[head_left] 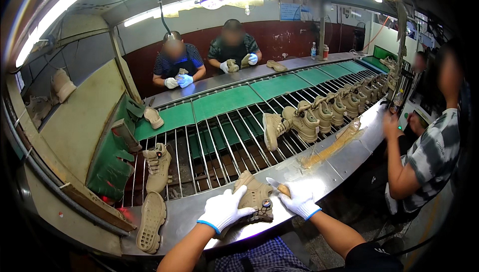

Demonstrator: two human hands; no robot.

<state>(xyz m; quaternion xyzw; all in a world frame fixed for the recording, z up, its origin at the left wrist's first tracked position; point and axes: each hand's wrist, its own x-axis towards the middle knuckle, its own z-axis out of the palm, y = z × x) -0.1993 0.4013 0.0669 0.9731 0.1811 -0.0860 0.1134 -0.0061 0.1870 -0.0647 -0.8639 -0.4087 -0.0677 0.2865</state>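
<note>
Nearest to us, a tan suede-like boot (255, 198) with a thick lugged sole lies on its side on the brushed steel ledge (344, 159), and we take this boot as our landmark. Our left hand (224, 211), in a white knit glove with a blue cuff, lies spread over the boot's heel end, fingers partly open and pressing on it rather than wrapped around. Our right hand (299, 202), gloved the same, is closed around the wooden handle of a small knife (277, 186), whose flat blade points toward the boot's upper edge, just beside it.

Left of the boot, a bare tan sole (150, 221) with a knobbly tread rests flat on the ledge. Just beyond that, another boot (158, 164) stands on the metal rod conveyor (214, 147). Right of our boot, a long, glossy yellowish strip (333, 144) stretches along the ledge.

Beyond the boot, a row of matching boots (324, 112) sits on the rods, curving away to the right. Further still lie green mats (224, 101), then a second steel ledge where two people in white gloves handle boot parts. To the right of the boot, another person in a patterned shirt sits at the ledge.
</note>
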